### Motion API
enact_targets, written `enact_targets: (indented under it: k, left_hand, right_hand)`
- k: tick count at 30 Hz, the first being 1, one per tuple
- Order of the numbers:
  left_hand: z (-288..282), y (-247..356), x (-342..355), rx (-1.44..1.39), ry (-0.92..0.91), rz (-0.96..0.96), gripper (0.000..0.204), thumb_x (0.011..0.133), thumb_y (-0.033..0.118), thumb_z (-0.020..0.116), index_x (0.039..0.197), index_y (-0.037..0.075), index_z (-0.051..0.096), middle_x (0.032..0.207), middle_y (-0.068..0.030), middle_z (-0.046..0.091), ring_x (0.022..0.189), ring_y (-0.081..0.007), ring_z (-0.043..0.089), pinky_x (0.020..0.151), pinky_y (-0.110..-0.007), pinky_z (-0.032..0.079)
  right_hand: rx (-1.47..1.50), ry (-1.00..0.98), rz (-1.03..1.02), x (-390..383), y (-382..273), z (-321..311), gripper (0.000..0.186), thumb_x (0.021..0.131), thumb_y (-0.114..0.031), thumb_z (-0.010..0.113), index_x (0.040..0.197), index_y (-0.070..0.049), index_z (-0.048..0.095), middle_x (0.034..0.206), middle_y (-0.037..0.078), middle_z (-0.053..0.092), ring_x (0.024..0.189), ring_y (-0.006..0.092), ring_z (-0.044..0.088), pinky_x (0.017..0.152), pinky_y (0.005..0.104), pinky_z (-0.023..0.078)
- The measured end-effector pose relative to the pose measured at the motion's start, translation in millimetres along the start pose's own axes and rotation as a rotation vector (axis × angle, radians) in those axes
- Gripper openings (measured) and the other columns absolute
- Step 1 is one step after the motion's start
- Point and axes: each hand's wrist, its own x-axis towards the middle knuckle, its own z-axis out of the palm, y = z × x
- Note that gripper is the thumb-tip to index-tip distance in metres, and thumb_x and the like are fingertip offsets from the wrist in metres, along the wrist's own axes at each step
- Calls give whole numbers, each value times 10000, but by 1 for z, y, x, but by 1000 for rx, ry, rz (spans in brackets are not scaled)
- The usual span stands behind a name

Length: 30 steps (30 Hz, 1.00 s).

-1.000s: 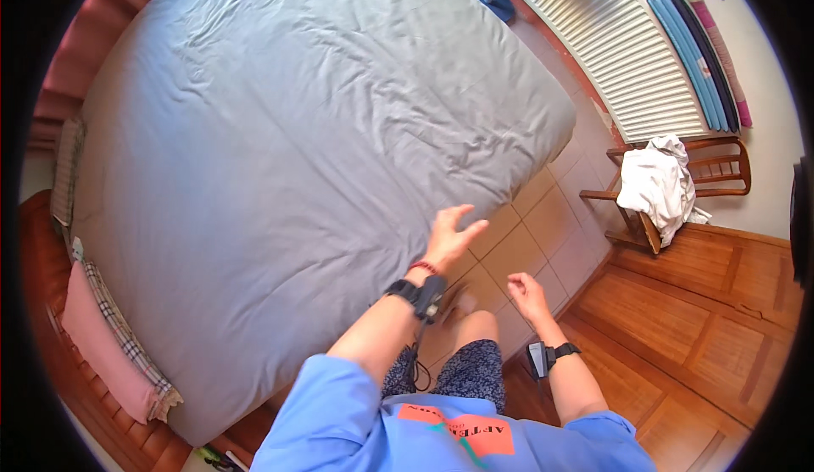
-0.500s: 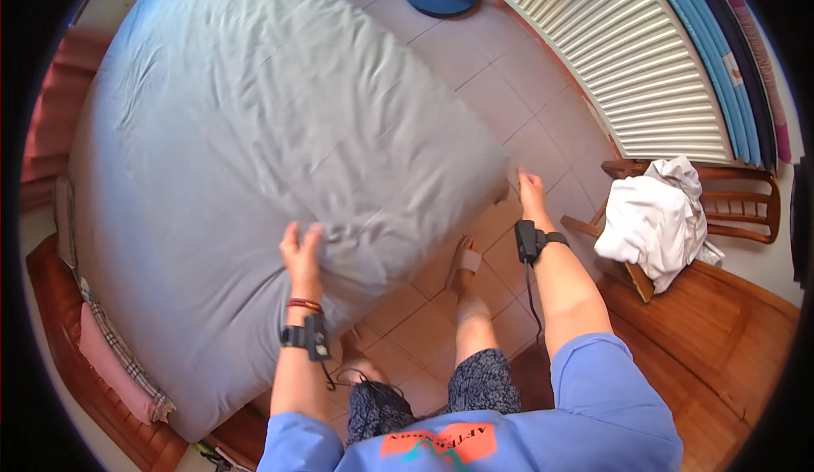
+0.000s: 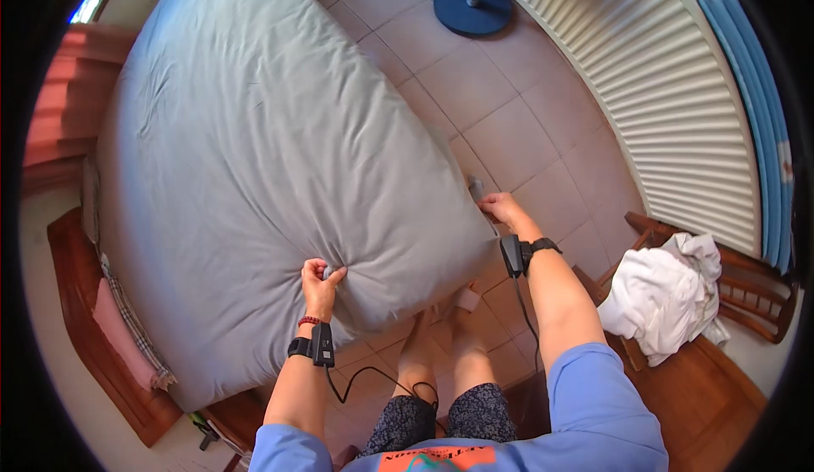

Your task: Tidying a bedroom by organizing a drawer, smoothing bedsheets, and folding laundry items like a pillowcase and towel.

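Observation:
A grey fitted sheet [image 3: 254, 175] covers the mattress, with wrinkles fanning out from where my left hand [image 3: 320, 290] pinches a fold of it on top. Beyond the right side of the mattress, my right hand [image 3: 507, 209] has its fingers closed on a bit of grey cloth by the near right corner. That cloth appears to be the sheet's edge. Each wrist carries a black strapped device with a cable.
A wooden chair [image 3: 757, 309] heaped with white cloth [image 3: 657, 298] stands at the right beside a wooden surface [image 3: 699, 413]. A radiator-like ribbed white panel [image 3: 670, 90] and a round dark base [image 3: 472, 7] are farther off. A wooden headboard [image 3: 89, 328] and pink pillow [image 3: 123, 336] lie left.
My left hand has closed on the sheet, pulling folds together. The right hand has come in slightly left and lower, against the mattress side. My legs have moved closer together.

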Motion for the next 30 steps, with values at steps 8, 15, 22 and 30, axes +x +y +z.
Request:
enact_targets:
  k: [8,15,22,30]
  left_hand:
    - [-3,13,0,206,106,29,439,590,125,865,857,73,521,883,-41,476,785,-173,468,745,-306,454]
    - [-16,16,-20,303,168,-91,417,586,161,868,852,99,553,903,-54,518,861,-210,535,769,-334,480]
    - [45,40,-30,89,423,-157,436,621,44,770,995,92,550,984,-75,533,954,-224,541,858,-324,465]
    - [99,84,-62,-280,600,-307,620,707,14,650,1292,102,463,1243,-95,448,1134,-219,487,898,-332,454]
  right_hand:
    - [-162,189,-40,26,-74,20,592,837,-477,641,1178,4,585,1167,171,608,1093,280,555,939,397,426]
    - [-67,-161,66,137,-104,63,867,822,-702,480,1466,-143,327,1532,69,282,1413,295,199,1078,628,120]
    - [249,-580,130,214,-116,32,459,901,-431,566,1224,-105,589,1150,106,641,1020,225,596,842,333,465]
    - [-84,-223,-95,162,-195,-26,112,923,-173,549,971,-76,579,899,17,595,785,132,544,681,277,424]
